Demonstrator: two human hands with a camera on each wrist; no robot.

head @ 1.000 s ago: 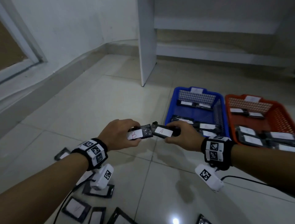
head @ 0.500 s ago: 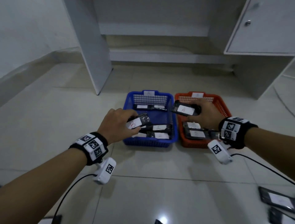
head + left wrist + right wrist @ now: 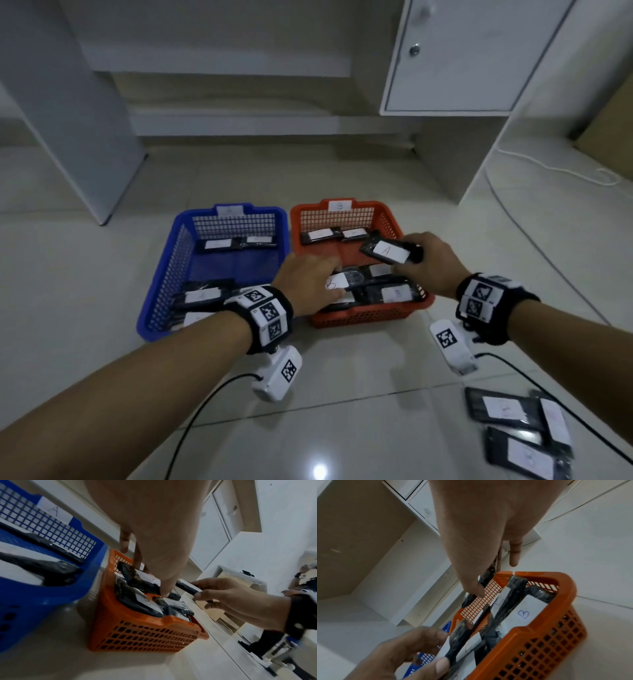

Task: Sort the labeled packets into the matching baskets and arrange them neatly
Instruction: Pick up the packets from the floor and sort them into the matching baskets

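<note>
A blue basket [image 3: 161, 274] tagged A and an orange basket [image 3: 394, 219] tagged B stand side by side on the floor, each holding several black packets with white labels. My left hand [image 3: 308, 281] pinches a black packet labelled B [image 3: 342, 282] low over the orange basket's near half, seen from the left wrist as B packet [image 3: 139, 580]. My right hand [image 3: 428, 260] grips a black packet labelled A [image 3: 388, 251] above the orange basket, visible edge-on as A packet [image 3: 486, 578] in the right wrist view.
Several loose labelled packets [image 3: 507, 411] lie on the tiled floor at the near right. A white cabinet [image 3: 462, 58] and a desk leg [image 3: 68, 113] stand behind the baskets. Sensor cables [image 3: 205, 404] trail from both wrists.
Both hands have moved right. The left hand carried the B packet from over the blue basket down into the orange one; the right hand still holds the A packet above the orange basket.
</note>
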